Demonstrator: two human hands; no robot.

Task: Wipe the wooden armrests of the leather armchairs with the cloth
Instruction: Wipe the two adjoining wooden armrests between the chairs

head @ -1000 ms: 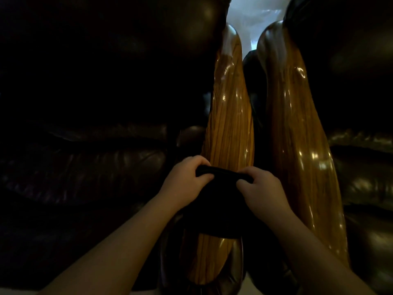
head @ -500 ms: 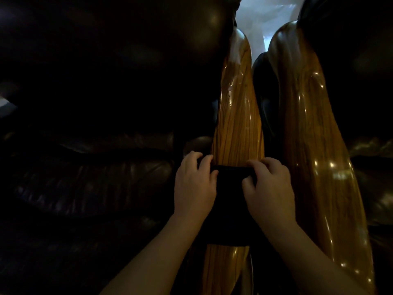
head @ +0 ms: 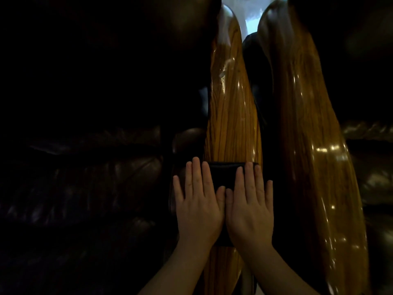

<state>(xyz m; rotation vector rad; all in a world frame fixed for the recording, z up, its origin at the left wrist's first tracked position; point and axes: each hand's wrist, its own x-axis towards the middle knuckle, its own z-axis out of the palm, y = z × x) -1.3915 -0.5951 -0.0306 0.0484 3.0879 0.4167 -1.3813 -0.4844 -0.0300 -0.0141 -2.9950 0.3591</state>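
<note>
A dark cloth [head: 225,174] lies folded across the glossy, striped wooden armrest [head: 230,124] in the middle of the view. My left hand [head: 198,206] and my right hand [head: 249,209] lie flat on the cloth side by side, palms down, fingers stretched forward, thumbs touching. Neither hand curls around the cloth; both press it onto the wood. A second, darker wooden armrest [head: 308,145] of the neighbouring chair runs alongside on the right, with a narrow dark gap between the two.
Dark leather seat cushions [head: 95,177] fill the left side, and more dark leather [head: 372,167] shows at the right edge. A bright patch of floor or wall [head: 251,20] shows between the armrest tips at the top.
Both hands gripped the cloth's front edge with curled fingers before; now they have flattened out on top of it. The cloth has slid a little further along the armrest.
</note>
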